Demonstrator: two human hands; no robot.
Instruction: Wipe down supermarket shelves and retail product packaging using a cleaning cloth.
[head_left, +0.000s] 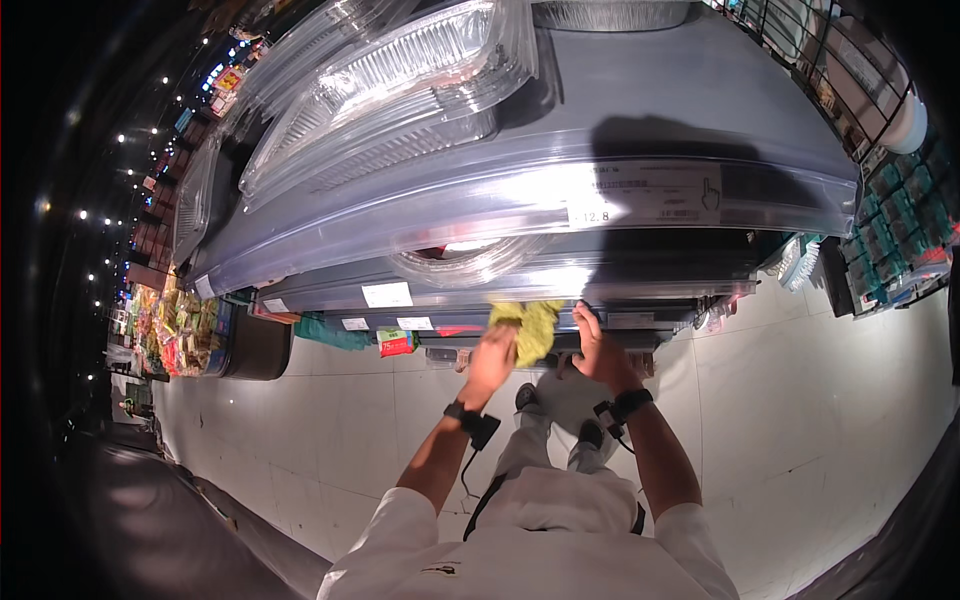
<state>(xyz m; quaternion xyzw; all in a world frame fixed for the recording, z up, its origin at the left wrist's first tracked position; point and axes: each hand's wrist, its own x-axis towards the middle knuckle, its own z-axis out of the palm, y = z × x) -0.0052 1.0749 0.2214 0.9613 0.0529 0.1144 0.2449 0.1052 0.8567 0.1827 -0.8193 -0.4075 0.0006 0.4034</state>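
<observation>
A yellow-green cloth (534, 334) hangs bunched in front of the lower shelves, with my left hand (495, 355) closed on its left side. My right hand (602, 356) is a short way to the right, its fingers at the front edge of a lower shelf (630, 321). A small dark thing shows at those fingertips; whether I grip it or the shelf edge is unclear. Above both hands, a round clear plastic container (472, 264) juts out from the shelf under the top one. Black bands with small devices are strapped to both wrists.
Clear-lidded foil trays (390, 97) are stacked on the grey top shelf (675, 82), whose front strip carries a price label (645, 196). Another foil pan (611, 15) stands at the back. A wire rack (817, 60) borders the right; a bin of packaged goods (187, 330) stands left.
</observation>
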